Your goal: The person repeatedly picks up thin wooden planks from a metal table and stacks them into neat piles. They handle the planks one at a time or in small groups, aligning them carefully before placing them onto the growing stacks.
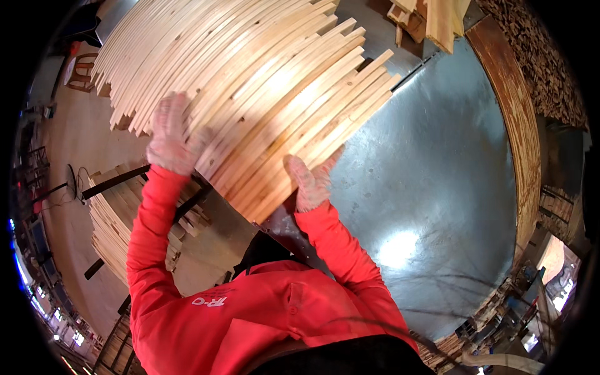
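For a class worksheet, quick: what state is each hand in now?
Left hand: open, fingers spread at near ends of the wooden strips.
Right hand: open, thumb at the strips' right edge.

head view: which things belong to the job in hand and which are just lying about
Part of the job:
- wooden strips
- left hand, at their left edge
- right hand, at their near right edge
- metal table

Seemingly just lying about:
- wood pieces, top right
- wood heap, far right

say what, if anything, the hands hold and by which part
Cannot tell if held: left hand touches near ends of the strips, right hand their right edge.
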A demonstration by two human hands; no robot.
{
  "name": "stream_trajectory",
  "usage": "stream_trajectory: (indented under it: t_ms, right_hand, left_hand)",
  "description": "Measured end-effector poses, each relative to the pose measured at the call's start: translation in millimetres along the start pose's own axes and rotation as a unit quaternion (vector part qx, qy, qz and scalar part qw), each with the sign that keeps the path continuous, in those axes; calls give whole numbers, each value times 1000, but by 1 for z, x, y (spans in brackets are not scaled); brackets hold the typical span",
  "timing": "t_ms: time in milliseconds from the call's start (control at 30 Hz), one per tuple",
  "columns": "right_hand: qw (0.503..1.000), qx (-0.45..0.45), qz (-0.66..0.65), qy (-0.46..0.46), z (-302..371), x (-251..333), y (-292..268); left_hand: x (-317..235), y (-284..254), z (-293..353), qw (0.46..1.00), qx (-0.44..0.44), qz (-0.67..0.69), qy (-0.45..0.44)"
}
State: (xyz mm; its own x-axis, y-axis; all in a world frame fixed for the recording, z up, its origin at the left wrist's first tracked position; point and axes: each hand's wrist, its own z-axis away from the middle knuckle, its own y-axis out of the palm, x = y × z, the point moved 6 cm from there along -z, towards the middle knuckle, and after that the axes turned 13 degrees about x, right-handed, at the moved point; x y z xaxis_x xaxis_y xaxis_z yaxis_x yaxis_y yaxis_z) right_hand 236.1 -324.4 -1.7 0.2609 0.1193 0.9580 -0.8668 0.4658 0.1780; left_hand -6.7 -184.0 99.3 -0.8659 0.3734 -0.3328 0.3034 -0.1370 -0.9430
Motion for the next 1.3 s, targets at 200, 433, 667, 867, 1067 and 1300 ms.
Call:
stream_trajectory:
  t_ms: [200, 433, 667, 867, 1067, 1300]
  right_hand:
    - [867, 177, 436, -163, 1, -46, -4]
    - [926, 339, 71, 148, 23, -5, -74]
    - [938, 186, 268, -115, -77, 113, -86]
    - [759, 95, 639, -87, -261, 123, -55]
    - [684, 208, 697, -54, -296, 101, -60]
    - [991, 76, 90, -68, -94, 16, -149]
  left_hand:
    - [-126, 46, 53, 988, 77, -36, 132]
    - [-130, 83, 71, 992, 105, -60, 43]
    - [-80, 43, 128, 979, -171, 67, -91]
    - [7, 144, 155, 690, -238, 634, -254]
    - [-9, 164, 143, 719, -164, 616, -276]
    - [1, 179, 211, 462, -338, 806, -149]
